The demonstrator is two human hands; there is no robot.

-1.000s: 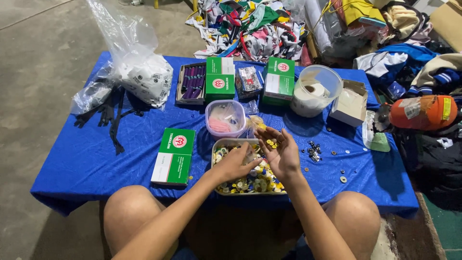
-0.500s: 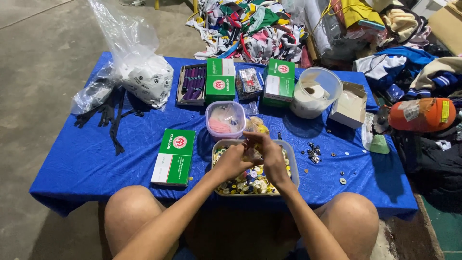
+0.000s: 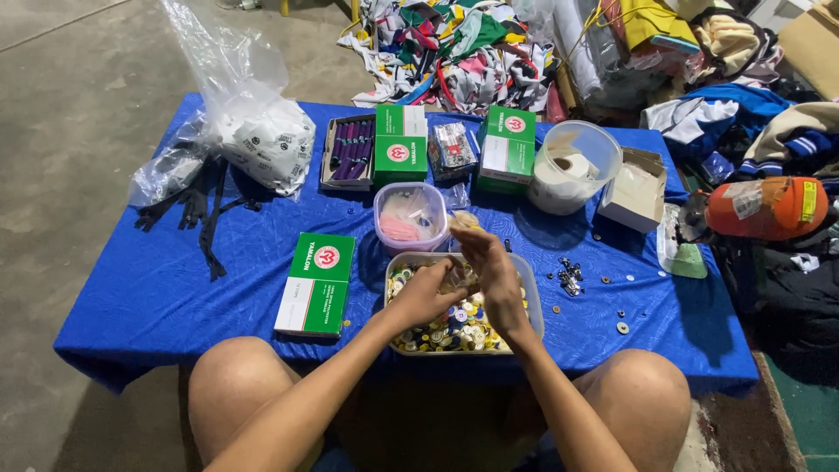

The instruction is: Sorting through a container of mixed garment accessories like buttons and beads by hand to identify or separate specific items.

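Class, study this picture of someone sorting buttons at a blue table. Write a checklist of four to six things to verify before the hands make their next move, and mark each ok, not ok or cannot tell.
1. Both hands over the button tray: ok; left hand and right hand meet above it.
2. Something pinched between the fingers: cannot tell; the hands hide it.
3. Tray flat on the blue cloth: ok.
4. Small round tub within reach: ok, just beyond the tray.
5. Green box clear of the tray: ok, a gap shows between them.
6. Loose metal pieces kept together: not ok; several lie scattered.
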